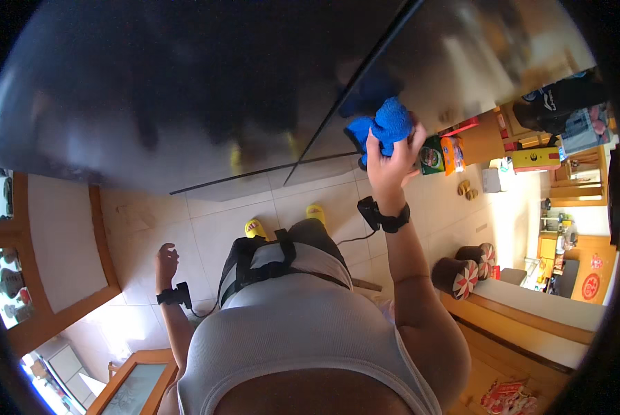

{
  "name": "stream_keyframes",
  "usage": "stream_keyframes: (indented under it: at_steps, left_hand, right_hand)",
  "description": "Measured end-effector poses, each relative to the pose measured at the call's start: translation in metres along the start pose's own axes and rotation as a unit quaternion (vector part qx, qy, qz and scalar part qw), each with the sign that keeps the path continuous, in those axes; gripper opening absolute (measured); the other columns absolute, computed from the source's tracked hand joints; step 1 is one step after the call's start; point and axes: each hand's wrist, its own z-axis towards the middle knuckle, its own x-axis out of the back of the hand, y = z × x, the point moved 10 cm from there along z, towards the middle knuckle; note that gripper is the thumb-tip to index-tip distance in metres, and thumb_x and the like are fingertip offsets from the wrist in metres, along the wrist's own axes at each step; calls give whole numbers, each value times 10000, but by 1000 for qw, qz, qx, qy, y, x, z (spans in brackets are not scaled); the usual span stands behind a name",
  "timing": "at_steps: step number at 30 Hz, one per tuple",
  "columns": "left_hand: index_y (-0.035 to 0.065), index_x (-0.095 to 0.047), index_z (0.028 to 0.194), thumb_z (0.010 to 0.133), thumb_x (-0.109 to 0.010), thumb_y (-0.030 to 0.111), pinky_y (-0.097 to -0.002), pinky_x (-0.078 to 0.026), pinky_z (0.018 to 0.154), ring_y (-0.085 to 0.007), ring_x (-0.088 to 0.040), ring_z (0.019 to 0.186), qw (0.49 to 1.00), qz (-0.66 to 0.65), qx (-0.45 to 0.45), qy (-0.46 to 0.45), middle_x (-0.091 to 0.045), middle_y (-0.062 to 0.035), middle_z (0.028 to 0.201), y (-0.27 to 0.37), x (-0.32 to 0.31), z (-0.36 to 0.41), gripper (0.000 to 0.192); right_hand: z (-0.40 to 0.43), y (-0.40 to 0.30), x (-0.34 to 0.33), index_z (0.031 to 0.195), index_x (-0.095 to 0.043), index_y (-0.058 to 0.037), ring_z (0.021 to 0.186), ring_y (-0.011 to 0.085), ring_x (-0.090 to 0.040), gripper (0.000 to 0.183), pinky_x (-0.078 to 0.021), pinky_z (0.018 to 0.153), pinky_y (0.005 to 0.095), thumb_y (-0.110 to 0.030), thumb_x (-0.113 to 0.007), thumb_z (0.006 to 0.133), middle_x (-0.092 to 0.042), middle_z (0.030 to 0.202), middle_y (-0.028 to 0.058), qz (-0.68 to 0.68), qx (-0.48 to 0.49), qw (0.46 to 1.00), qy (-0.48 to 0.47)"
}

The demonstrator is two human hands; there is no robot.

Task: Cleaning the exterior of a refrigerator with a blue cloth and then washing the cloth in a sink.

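Note:
My right hand [393, 160] grips a bunched blue terry cloth [390, 124]. The cloth rests against a dark, glossy front [175, 88], which looks like a refrigerator's doors, close to the crossing of its black seams [336, 109]. The surface mirrors some of the cloth's blue. My left hand [167, 262] hangs low at my side with its fingers loosely curled and apart, and nothing shows in it. Each wrist wears a black strap with a small device and a cable.
Yellow slippers [316, 212] are on my feet on the pale tile floor [149, 228]. Green and orange packages [452, 154] stand beside the glossy front at right. Round stools [455, 277] sit farther back. A wood-framed cabinet [63, 244] is at left, a wood-framed glass door [136, 389] behind it.

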Motion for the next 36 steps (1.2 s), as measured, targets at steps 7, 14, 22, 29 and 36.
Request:
stream_keyframes:
  at_steps: [7, 14, 22, 29, 36]
  left_hand:
    - [29, -575, 1017, 823, -542, 73, -345, -492, 544, -223, -623, 601, 1000, -18, -7, -10, -618, -113, 657, 4, -15, 2, 202]
    - [37, -585, 1002, 806, -538, 70, -350, -481, 556, -235, -620, 615, 999, 24, -21, 3, -627, -114, 670, 22, -10, 6, 204]
    - [50, -586, 1001, 804, -541, 92, -372, -485, 577, -251, -623, 638, 1000, 13, -18, 9, -633, -122, 681, 19, -11, 1, 207]
    - [50, -591, 1009, 810, -552, 96, -379, -486, 593, -268, -624, 648, 1000, 13, 19, -12, -636, -130, 701, 15, -24, -7, 208]
    - [46, -595, 1015, 802, -551, 66, -387, -483, 606, -281, -621, 659, 1000, -12, -17, 12, -633, -136, 699, 13, -22, -4, 218]
  right_hand:
    - [-22, -9, -48, 951, -645, -186, 949, 399, -522, 374, -453, 751, 441, -96, -737, 599, -451, 1174, 218, -88, 90, 992, 25]
    - [-170, 87, -129, 1126, -545, -143, 796, 334, -594, 412, -496, 637, 398, -142, -651, 728, -514, 1116, 176, -88, -76, 963, -243]
    - [-48, -6, -45, 1068, -587, -87, 926, 405, -537, 352, -472, 729, 428, -103, -646, 722, -444, 1163, 231, -102, 71, 986, -110]
    - [24, -49, -37, 1003, -604, -132, 833, 362, -572, 306, -488, 631, 383, -116, -692, 711, -456, 1115, 208, -109, 110, 988, -13]
    - [-70, 23, -83, 1071, -594, -131, 795, 372, -585, 382, -505, 637, 418, -111, -670, 698, -474, 1118, 183, -136, 17, 975, -175]
